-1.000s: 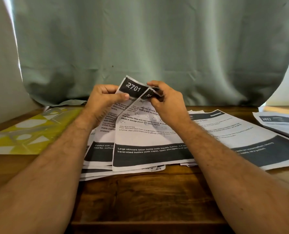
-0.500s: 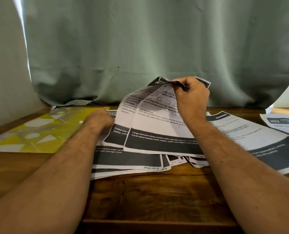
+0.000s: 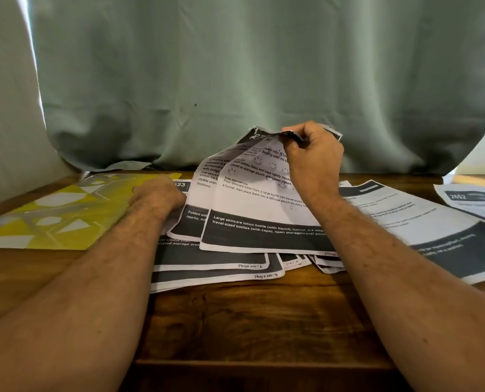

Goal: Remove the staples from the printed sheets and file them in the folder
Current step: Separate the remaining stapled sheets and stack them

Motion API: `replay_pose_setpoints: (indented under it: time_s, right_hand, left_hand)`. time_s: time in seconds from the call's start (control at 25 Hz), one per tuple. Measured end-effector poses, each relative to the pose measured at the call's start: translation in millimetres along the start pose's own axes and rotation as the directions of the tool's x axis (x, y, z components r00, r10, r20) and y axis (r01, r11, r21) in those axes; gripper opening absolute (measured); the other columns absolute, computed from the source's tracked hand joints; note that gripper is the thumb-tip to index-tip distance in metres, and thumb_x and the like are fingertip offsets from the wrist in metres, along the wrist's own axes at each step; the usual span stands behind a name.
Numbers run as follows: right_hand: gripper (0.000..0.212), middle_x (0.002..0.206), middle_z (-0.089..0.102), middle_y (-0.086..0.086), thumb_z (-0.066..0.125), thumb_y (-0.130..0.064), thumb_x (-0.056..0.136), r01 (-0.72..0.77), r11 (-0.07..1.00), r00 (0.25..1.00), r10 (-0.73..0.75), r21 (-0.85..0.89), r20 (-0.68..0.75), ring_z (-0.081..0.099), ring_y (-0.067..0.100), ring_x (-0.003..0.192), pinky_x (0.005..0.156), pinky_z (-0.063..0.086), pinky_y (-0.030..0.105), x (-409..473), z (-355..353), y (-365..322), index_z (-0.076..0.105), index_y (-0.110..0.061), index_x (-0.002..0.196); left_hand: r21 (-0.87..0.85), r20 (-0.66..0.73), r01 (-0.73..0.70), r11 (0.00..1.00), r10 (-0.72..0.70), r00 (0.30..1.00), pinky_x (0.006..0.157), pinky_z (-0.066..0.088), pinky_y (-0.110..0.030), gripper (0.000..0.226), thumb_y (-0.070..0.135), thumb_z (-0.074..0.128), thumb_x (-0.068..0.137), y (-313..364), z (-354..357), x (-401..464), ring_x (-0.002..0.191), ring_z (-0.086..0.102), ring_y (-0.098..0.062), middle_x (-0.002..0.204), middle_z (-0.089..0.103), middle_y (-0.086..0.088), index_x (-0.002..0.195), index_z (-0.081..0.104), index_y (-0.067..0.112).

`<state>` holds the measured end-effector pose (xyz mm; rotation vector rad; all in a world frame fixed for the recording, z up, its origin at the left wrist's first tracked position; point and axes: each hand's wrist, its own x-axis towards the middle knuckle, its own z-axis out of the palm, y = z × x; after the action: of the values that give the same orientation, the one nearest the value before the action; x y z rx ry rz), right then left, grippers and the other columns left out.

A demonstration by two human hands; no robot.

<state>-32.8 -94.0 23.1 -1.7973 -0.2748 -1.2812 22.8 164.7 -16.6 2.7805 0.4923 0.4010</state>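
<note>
Here the right hand [image 3: 315,157] pinches the printed sheets' [image 3: 252,199] raised top corner.

The left hand [image 3: 157,195] shows only its back; its fingers are out of sight, so what they touch cannot be told. The right hand [image 3: 315,154] covers the top corner of the lifted sheets [image 3: 252,199], hiding any staple. The right-hand sheet [image 3: 473,199] is cut by the frame edge.
</note>
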Motion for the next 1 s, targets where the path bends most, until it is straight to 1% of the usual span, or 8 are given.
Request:
replay_pose_setpoints:
  time_s: [0.08, 0.24, 0.32, 0.48, 0.68, 0.76, 0.88, 1.0]
  right_hand:
    - [0.004, 0.08, 0.063, -0.017, 0.069, -0.019, 0.09, 0.001, 1.0, 1.0, -0.001, 0.004, 0.01, 0.062, 0.0, 0.079, 0.071, 0.045, 0.005, -1, 0, 0, 0.073, -0.02, 0.091]
    - [0.005, 0.082, 0.064, -0.017, 0.069, -0.02, 0.091, 0.003, 1.0, 0.998, -0.002, -0.008, 0.056, 0.061, -0.003, 0.078, 0.071, 0.044, 0.002, -2, 1, 0, 0.074, -0.019, 0.093]
    - [0.006, 0.084, 0.066, -0.014, 0.069, -0.022, 0.091, -0.003, 1.0, 0.997, 0.004, -0.014, 0.072, 0.062, -0.001, 0.081, 0.071, 0.044, 0.002, -2, 1, 0, 0.074, -0.02, 0.095]
    - [0.007, 0.082, 0.066, -0.015, 0.068, -0.02, 0.091, -0.017, 1.0, 0.997, 0.018, -0.01, 0.081, 0.061, -0.004, 0.078, 0.071, 0.043, 0.0, -2, 1, -2, 0.074, -0.019, 0.095]
    - [0.008, 0.079, 0.063, -0.019, 0.068, -0.02, 0.091, -0.032, 0.999, 0.996, 0.033, -0.018, 0.079, 0.06, -0.006, 0.075, 0.07, 0.043, 0.0, -2, -2, -3, 0.074, -0.019, 0.096]
    - [0.009, 0.078, 0.063, -0.02, 0.068, -0.021, 0.091, -0.021, 0.999, 0.996, 0.023, -0.025, 0.088, 0.06, -0.005, 0.075, 0.072, 0.045, 0.004, -2, -2, -4, 0.074, -0.019, 0.097]
    - [0.01, 0.081, 0.066, -0.016, 0.068, -0.024, 0.091, 0.012, 0.999, 0.996, -0.009, -0.03, 0.092, 0.063, 0.002, 0.079, 0.077, 0.052, 0.015, -3, 0, -7, 0.075, -0.019, 0.097]
    - [0.008, 0.08, 0.067, -0.013, 0.069, -0.024, 0.09, 0.032, 0.999, 0.996, -0.03, -0.027, 0.082, 0.064, 0.007, 0.079, 0.078, 0.054, 0.024, -3, 3, -8, 0.074, -0.02, 0.092]
  left_hand:
    - [-0.019, -0.027, 0.01, 1.0, -0.01, 1.0, 0.097, 0.047, -0.043, 0.042, 0.033, 0.063, 0.09, 0, -1, -3, 0.122, 0.056, -0.04, 0.132, 0.061, -0.018, 0.123, 0.064, 0.007]
    - [-0.123, -0.2, 0.018, 0.992, -0.043, 0.979, 0.093, 0.05, -0.042, 0.036, 0.02, 0.07, 0.089, 0, -7, -9, 0.118, 0.059, -0.04, 0.126, 0.064, -0.022, 0.119, 0.065, 0.003]
    - [-0.151, -0.245, 0.006, 0.989, -0.043, 0.969, 0.09, 0.051, -0.043, 0.031, 0.014, 0.07, 0.088, -2, -12, -11, 0.115, 0.061, -0.039, 0.123, 0.065, -0.02, 0.118, 0.069, 0.006]
    - [-0.281, -0.287, -0.014, 0.96, -0.07, 0.955, 0.081, 0.049, -0.041, 0.025, 0.017, 0.064, 0.091, -3, -22, -20, 0.108, 0.063, -0.039, 0.116, 0.069, -0.019, 0.113, 0.073, 0.013]
    - [-0.536, -0.301, -0.026, 0.844, -0.163, 0.94, 0.078, 0.046, -0.035, 0.019, 0.021, 0.059, 0.092, 4, -38, -31, 0.102, 0.064, -0.034, 0.111, 0.071, -0.011, 0.105, 0.073, 0.018]
    - [-0.632, -0.288, -0.059, 0.772, -0.164, 0.944, 0.078, 0.051, -0.034, 0.015, 0.021, 0.059, 0.092, 6, -42, -32, 0.095, 0.065, -0.03, 0.108, 0.072, -0.008, 0.1, 0.071, 0.02]
    - [-0.687, -0.333, -0.202, 0.698, -0.056, 0.941, 0.08, 0.057, -0.034, 0.012, 0.022, 0.061, 0.094, 14, -47, -38, 0.09, 0.068, -0.02, 0.103, 0.073, 0.0, 0.1, 0.07, 0.021]
    - [-0.686, -0.392, -0.379, 0.622, 0.123, 0.912, 0.063, 0.049, -0.019, 0.01, 0.02, 0.06, 0.097, 24, -49, -49, 0.081, 0.064, -0.004, 0.098, 0.07, 0.008, 0.103, 0.068, 0.018]
